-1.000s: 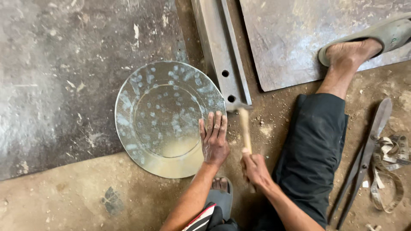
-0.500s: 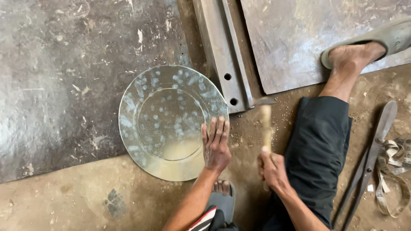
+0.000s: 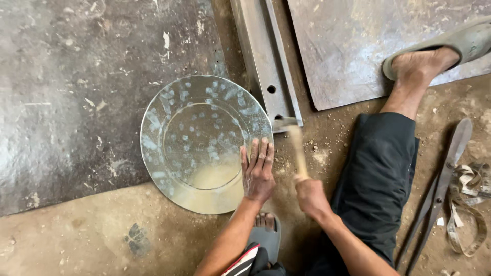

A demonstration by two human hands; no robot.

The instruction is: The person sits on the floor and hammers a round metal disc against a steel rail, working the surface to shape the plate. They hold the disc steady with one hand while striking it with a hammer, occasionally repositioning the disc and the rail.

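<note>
- Beyond the left hand [image 3: 258, 174], up and to its left, a large dark, scuffed metal sheet [image 3: 76, 92] covered the floor, and the disc's far edge lay over it.
- Up and to the right of the right hand [image 3: 309, 197], a second grey metal sheet [image 3: 348, 56] lay flat with a sandalled foot [image 3: 424, 59] resting on its edge, probably just where the outstretched leg settled.
- Under the left hand's fingers sat the round, shiny sheet-metal disc with a raised rim [image 3: 199, 143]; the hand lay flat and spread on its right edge, palm down, seemingly pinning it against shifting.
- Just above both hands, a long grey steel channel bar with holes [image 3: 266, 61] ran away from them, its end touching or nearly touching the disc's rim, likely a hard edge to work on.
- Far right of the right hand, long dark metal shears [image 3: 440, 189] lay on the dirt beside curled metal strip offcuts [image 3: 468, 204], well apart.
- Clenched in the right hand was the wooden-handled hammer [image 3: 294, 143], blurred, its head near the bar's end beside the rim.
- Nothing stood between hammer and rim except the left fingertips close by.
</note>
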